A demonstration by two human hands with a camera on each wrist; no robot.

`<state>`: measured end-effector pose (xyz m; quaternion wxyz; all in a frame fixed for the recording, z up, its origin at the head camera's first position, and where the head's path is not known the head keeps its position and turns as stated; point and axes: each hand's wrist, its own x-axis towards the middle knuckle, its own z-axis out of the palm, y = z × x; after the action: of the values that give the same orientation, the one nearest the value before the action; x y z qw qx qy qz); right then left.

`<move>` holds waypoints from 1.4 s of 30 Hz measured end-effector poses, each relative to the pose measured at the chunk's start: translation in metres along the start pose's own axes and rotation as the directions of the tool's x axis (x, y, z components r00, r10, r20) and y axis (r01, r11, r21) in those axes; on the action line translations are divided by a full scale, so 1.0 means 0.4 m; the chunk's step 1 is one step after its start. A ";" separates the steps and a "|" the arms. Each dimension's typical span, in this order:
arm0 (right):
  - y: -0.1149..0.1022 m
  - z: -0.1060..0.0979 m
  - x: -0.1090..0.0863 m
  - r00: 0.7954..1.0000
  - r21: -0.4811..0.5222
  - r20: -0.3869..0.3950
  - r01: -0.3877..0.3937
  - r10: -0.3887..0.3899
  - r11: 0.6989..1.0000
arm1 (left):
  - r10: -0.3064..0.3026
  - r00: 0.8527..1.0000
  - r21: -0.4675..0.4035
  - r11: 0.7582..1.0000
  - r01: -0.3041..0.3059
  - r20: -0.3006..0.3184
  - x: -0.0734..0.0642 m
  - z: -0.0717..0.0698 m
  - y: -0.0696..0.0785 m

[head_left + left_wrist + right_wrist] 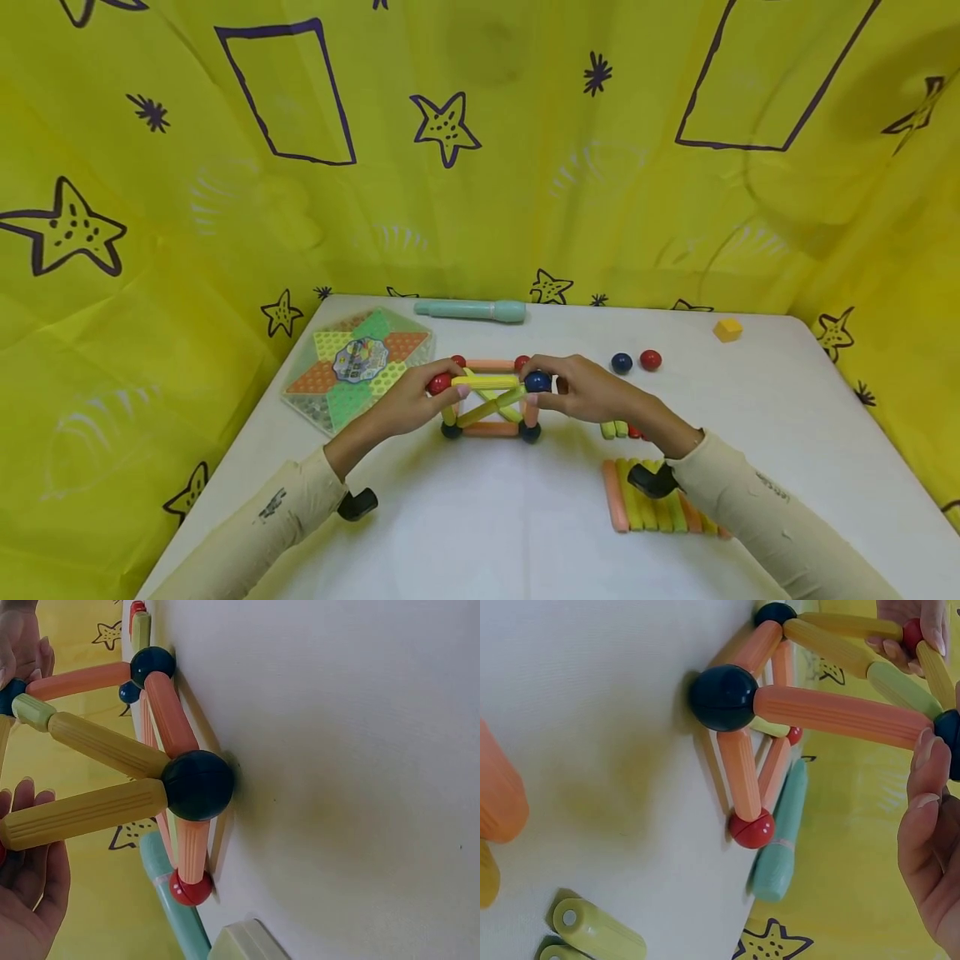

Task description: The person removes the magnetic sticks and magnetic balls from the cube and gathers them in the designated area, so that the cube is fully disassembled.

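Observation:
A frame of magnetic sticks and balls stands mid-table, its base made of orange sticks [489, 429] and dark balls [199, 785] in front, red balls behind. A yellow stick [491, 382] runs across the top, from a red ball [440, 384] to a dark blue ball [537, 382]. At its left end my left hand [411, 402] pinches the red ball. My right hand [588, 390] grips the dark blue ball at the other end. A yellow stick joined to a short green one [901, 688] slants up from a lower left ball to the blue ball.
Loose orange and yellow sticks [617, 497] lie in a row at right, partly under my right forearm. Behind them are a blue ball [622, 362], a red ball [650, 360] and a yellow block [727, 330]. A Chinese checkers board [330, 343] lies left; a teal tube [468, 310] at the back.

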<state>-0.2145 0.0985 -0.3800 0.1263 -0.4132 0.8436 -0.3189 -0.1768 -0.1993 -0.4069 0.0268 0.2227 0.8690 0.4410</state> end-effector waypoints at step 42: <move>0.044 0.054 -0.007 0.992 0.208 -0.105 -0.041 0.064 0.977 | -0.011 1.000 -0.004 1.000 0.011 0.014 0.004 0.011 0.011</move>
<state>-0.2131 0.0995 -0.4078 0.1296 -0.3569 0.8225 -0.4234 -0.1757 -0.1931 -0.4059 0.0356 0.2210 0.8691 0.4411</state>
